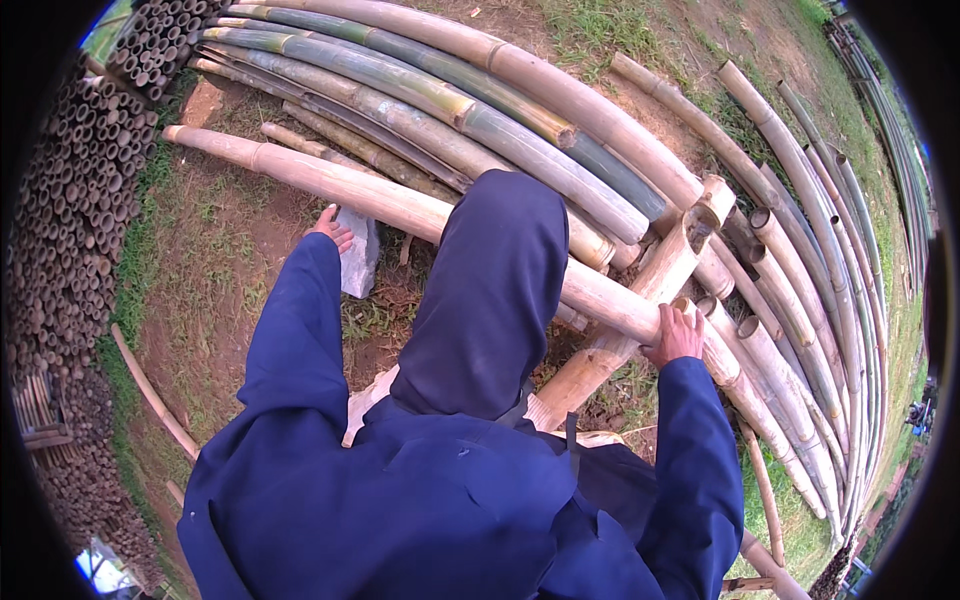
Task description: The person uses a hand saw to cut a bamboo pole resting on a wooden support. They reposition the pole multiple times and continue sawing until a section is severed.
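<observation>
A long pale bamboo pole [330,180] runs from the far left toward the right, passing behind a dark cloth-covered shape [490,290] in front of me. My right hand [678,335] is closed over this pole, its fingers on the top and far side. Just on the near side of the pole, my left hand [335,228] is open with fingers apart. It is beside a grey block [358,255] on the ground; whether it touches the block I cannot tell. A thick peeled bamboo support [655,275] with a cut-out end slants under the pole near my right hand.
Several long green and tan bamboo poles [400,90] lie beyond the held pole. More cut poles [800,260] fan out on the right. Stacked bamboo ends [75,210] form a wall at the left. A thin pole [155,395] lies on the grass.
</observation>
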Available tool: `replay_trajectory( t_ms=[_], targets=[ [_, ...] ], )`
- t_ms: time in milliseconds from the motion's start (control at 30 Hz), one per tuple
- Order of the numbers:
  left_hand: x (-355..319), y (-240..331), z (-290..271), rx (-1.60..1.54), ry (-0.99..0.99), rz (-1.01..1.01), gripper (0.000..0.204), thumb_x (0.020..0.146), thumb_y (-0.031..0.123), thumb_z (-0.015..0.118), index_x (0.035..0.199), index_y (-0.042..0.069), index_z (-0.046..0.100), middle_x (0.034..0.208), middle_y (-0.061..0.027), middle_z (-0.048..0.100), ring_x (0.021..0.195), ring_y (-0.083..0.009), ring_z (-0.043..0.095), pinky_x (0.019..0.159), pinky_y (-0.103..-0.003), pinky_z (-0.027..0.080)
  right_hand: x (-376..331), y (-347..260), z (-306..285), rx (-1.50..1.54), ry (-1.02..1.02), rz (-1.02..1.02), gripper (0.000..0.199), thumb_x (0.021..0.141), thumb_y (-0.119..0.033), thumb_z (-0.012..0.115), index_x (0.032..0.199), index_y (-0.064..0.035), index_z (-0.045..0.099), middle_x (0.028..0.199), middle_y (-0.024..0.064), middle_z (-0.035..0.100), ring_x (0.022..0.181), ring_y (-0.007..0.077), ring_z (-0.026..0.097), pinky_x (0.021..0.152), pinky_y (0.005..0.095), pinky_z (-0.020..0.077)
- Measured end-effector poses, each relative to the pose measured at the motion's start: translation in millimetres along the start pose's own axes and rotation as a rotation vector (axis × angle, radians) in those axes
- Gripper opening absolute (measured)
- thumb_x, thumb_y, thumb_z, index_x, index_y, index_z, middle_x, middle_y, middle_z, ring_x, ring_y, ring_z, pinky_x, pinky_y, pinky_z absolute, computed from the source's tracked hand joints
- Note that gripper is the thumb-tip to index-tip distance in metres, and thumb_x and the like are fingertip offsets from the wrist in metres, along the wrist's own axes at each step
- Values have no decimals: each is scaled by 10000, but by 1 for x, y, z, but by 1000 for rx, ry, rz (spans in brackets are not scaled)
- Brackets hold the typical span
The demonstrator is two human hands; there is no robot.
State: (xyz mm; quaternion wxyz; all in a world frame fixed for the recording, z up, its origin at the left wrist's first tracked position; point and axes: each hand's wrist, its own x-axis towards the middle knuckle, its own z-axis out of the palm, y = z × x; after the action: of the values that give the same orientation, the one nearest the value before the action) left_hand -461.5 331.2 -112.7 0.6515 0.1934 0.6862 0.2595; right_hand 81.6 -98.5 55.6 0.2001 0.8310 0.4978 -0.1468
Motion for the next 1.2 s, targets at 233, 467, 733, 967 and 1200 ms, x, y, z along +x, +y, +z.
replay_trajectory(
  t_ms=[233,467,733,967,1200],
  targets=[
    [-18,-17,105,-278,-69,45,1319,691,779,792,1567,-36,237,1496,-291,432,1332,-403,520,1096,-501,452,-4,41,-2,19,293,-76,899,610,-276,915,1373,-66,489,1270,134,594,1252,309,558,1220,486,290],
    [-34,16,149,-525,-106,108,766,741,555,827,1331,120,604,1227,-119,673,1082,-327,654,994,-479,523,-26,56,-17,66,545,-93,904,596,-193,909,1386,-38,498,1326,163,577,1252,348,552,1105,487,411],
    [-43,4,167,-530,-215,212,680,754,508,817,1287,127,634,1171,-114,693,1048,-314,668,970,-459,538,-46,66,-4,82,656,6,930,609,-212,927,1398,-18,474,1375,213,550,1289,408,537,1112,512,409],
    [-28,39,221,-212,-189,287,868,733,617,811,1306,-11,633,1264,-169,679,1134,-290,658,1001,-439,518,-73,78,25,127,528,123,979,601,-234,946,1420,-25,451,1357,212,555,1271,401,550,1086,502,420],
    [-38,122,338,-97,-495,226,716,772,479,843,1315,74,610,1194,-125,699,1070,-293,688,963,-439,551,-80,81,-3,100,565,227,932,633,-312,917,1411,-51,475,1268,166,598,1194,364,588,1014,480,458]
  ],
)
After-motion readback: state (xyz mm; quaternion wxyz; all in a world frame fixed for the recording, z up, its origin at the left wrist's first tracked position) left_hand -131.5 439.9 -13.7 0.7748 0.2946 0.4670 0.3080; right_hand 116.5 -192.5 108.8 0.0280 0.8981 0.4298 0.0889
